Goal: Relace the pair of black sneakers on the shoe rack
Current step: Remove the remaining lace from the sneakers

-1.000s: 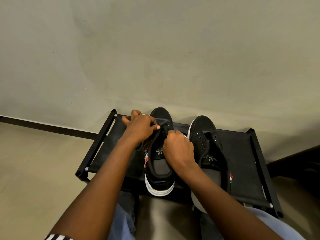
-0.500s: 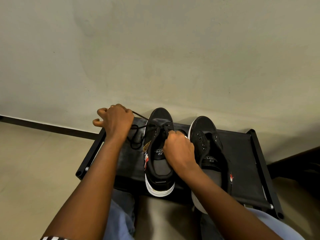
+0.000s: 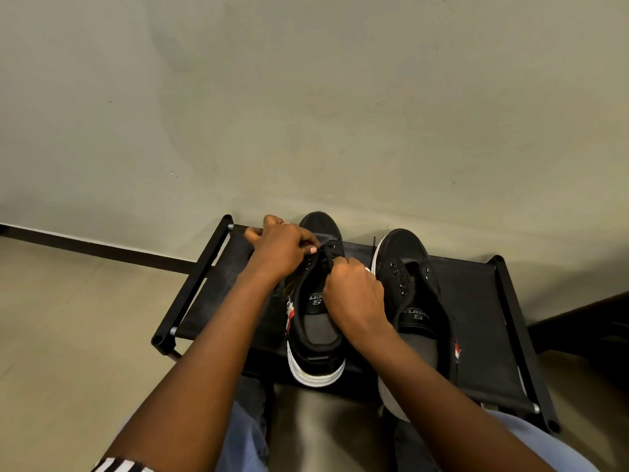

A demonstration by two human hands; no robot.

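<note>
Two black sneakers with white soles stand side by side on the black fabric shoe rack point(image 3: 476, 301), toes toward the wall. The left sneaker point(image 3: 316, 321) has a black lace point(image 3: 329, 251) crossing its front eyelets. My left hand point(image 3: 282, 250) pinches the lace at the sneaker's left side near the toe. Over the tongue, my right hand point(image 3: 354, 294) grips the lace with curled fingers. The right sneaker point(image 3: 408, 284) shows bare eyelets and no lace.
A plain grey wall rises right behind the rack, with a dark skirting strip point(image 3: 102, 248) along the beige floor. My knees in blue jeans point(image 3: 245, 434) sit below the rack's near edge. A dark object point(image 3: 585, 321) lies at the right.
My left hand had pulled the lace out to the left past the rack's corner; it has come back in to the left sneaker's front eyelets. The right hand stays put.
</note>
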